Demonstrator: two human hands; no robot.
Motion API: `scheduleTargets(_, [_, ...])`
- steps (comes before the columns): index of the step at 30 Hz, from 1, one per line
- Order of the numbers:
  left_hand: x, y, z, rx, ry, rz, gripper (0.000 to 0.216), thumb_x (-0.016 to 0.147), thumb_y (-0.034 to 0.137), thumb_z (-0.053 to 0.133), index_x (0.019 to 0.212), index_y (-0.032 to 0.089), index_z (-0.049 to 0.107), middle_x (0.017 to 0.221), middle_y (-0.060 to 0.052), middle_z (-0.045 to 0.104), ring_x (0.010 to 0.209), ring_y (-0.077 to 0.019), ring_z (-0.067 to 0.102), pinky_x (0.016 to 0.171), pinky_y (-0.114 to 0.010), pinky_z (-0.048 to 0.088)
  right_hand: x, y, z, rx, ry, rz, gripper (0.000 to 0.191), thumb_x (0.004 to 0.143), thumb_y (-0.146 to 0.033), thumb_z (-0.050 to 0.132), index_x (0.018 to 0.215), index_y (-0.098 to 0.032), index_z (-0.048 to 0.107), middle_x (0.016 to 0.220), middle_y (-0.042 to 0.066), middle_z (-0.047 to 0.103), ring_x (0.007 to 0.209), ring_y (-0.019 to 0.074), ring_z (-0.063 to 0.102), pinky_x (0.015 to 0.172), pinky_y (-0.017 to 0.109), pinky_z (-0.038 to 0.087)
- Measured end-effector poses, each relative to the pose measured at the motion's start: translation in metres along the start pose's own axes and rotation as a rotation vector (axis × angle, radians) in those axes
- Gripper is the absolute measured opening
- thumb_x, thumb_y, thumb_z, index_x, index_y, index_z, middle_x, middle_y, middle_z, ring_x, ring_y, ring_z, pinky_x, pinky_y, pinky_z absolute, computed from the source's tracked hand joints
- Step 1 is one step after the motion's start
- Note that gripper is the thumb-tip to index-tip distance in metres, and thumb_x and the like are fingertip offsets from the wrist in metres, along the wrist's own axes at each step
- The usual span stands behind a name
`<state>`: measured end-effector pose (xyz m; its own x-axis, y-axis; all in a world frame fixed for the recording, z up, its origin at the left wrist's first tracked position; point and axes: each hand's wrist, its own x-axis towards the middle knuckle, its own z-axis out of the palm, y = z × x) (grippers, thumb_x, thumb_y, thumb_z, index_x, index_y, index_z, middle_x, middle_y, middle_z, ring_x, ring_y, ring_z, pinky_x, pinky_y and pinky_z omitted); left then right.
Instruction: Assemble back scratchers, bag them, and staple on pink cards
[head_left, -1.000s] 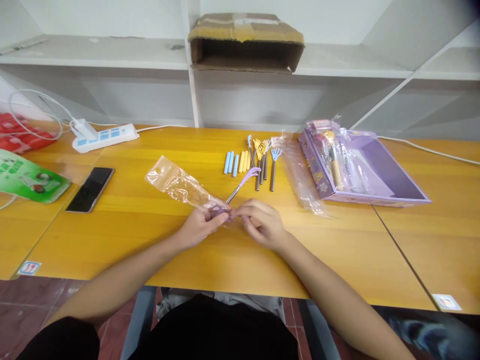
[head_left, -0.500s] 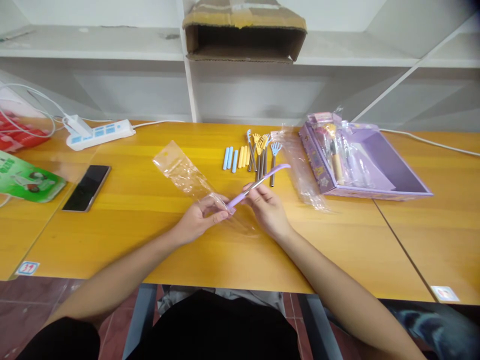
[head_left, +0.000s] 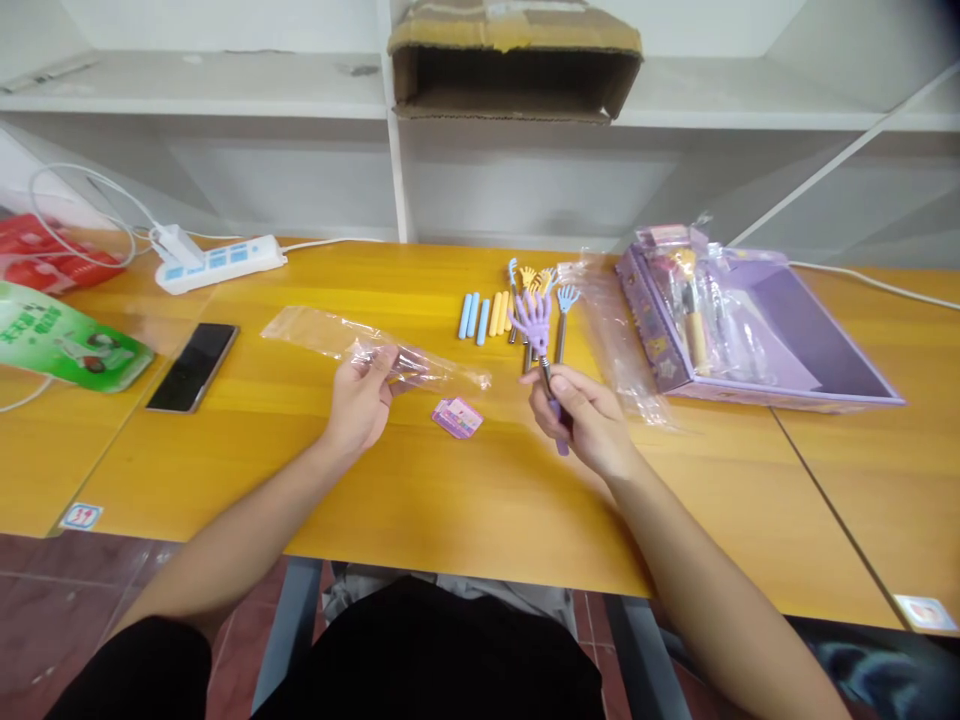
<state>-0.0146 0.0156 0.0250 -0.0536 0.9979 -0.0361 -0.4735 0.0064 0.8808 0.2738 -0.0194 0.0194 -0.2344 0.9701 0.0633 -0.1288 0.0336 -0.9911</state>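
Note:
My right hand point(head_left: 581, 415) grips a purple back scratcher point(head_left: 532, 322) by its handle, the hand-shaped head pointing up and away from me. My left hand point(head_left: 364, 395) is closed on a clear plastic bag point(head_left: 315, 335) that stretches to both sides of it. A small purple printed card point(head_left: 457, 417) lies on the table between my hands. Behind the purple scratcher lie several back scratchers with blue or yellow heads, one blue one point(head_left: 568, 298) at their right. Left of them are blue handle sleeves point(head_left: 472, 318) and yellow handle sleeves point(head_left: 500, 314), side by side.
On the right stands a purple open box point(head_left: 840, 390) with wrapped items inside, and clear plastic wrappers point(head_left: 615, 350) lie beside it. A phone point(head_left: 193, 367), a green pack point(head_left: 67, 340) and a power strip point(head_left: 232, 262) are at left. A cardboard box point(head_left: 517, 60) sits on the shelf.
The purple back scratcher has come out of the plastic bag and turned upright in my right hand. My left hand has drawn the bag leftward. The purple card now lies on the table.

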Motion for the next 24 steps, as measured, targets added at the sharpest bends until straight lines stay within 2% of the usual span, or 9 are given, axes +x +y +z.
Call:
scheduleTargets(5, [0.007,0.004,-0.007,-0.037,0.088,-0.005,0.036,0.083,0.042,0.094,0.085,0.019,0.065,0.087,0.001,0.076,0.078,-0.0135,0.076,0.072,-0.028,0.068,-0.002,-0.005,0.005,-0.109,-0.077,-0.02,0.037,0.109,-0.057,0.057,0.111,-0.022,0.069,0.061,-0.006,0.044,0.047,0.0102,0.034,0.042,0.026,0.027])
scheduleTargets(8, [0.007,0.002,-0.007,-0.015,0.07,-0.018,0.035,0.084,0.043,0.093,0.087,0.02,0.066,0.087,0.001,0.076,0.078,-0.0141,0.076,0.068,-0.026,0.067,0.002,-0.001,0.007,-0.171,-0.057,-0.068,0.037,0.105,-0.057,0.064,0.125,-0.025,0.064,0.068,-0.007,0.043,0.051,0.011,0.034,0.046,0.026,0.028])
scheduleTargets(11, [0.001,-0.002,-0.003,0.023,-0.019,-0.054,0.039,0.082,0.047,0.094,0.092,0.019,0.068,0.092,-0.002,0.079,0.082,-0.0172,0.078,0.068,-0.028,0.066,0.005,0.009,0.01,-0.325,-0.072,-0.19,0.064,0.094,-0.047,0.083,0.148,-0.029,0.053,0.073,-0.008,0.04,0.056,0.0117,0.033,0.052,0.027,0.028])
scheduleTargets(12, [-0.002,-0.004,-0.001,0.034,-0.049,-0.076,0.041,0.081,0.048,0.094,0.093,0.019,0.069,0.094,-0.004,0.079,0.083,-0.0182,0.079,0.069,-0.029,0.067,0.005,0.012,0.013,-0.393,-0.08,-0.237,0.067,0.093,-0.043,0.084,0.15,-0.029,0.053,0.073,-0.008,0.039,0.058,0.0122,0.033,0.054,0.028,0.029])
scheduleTargets(17, [-0.014,-0.014,0.004,0.072,-0.145,-0.189,0.042,0.084,0.051,0.091,0.096,0.017,0.069,0.101,-0.007,0.081,0.086,-0.0215,0.079,0.075,-0.034,0.067,0.002,0.016,0.024,-0.585,-0.031,-0.435,0.04,0.098,-0.039,0.078,0.133,-0.023,0.067,0.073,-0.004,0.046,0.064,0.0143,0.042,0.06,0.029,0.036])
scheduleTargets(21, [-0.017,-0.015,0.003,0.069,-0.197,-0.233,0.044,0.087,0.054,0.088,0.095,0.017,0.066,0.11,-0.01,0.08,0.085,-0.0196,0.078,0.071,-0.03,0.065,-0.002,0.01,0.026,-0.617,-0.023,-0.506,0.012,0.099,-0.033,0.077,0.102,-0.021,0.075,0.074,-0.001,0.053,0.063,0.0135,0.048,0.059,0.029,0.039])
scheduleTargets(24, [-0.018,-0.013,0.004,0.05,-0.322,-0.226,0.051,0.083,0.052,0.092,0.111,0.019,0.064,0.138,-0.014,0.073,0.087,-0.0171,0.077,0.079,-0.033,0.065,-0.004,0.01,0.025,-0.504,0.05,-0.415,0.018,0.101,-0.035,0.073,0.089,-0.021,0.072,0.069,-0.002,0.052,0.061,0.0126,0.047,0.058,0.028,0.038])
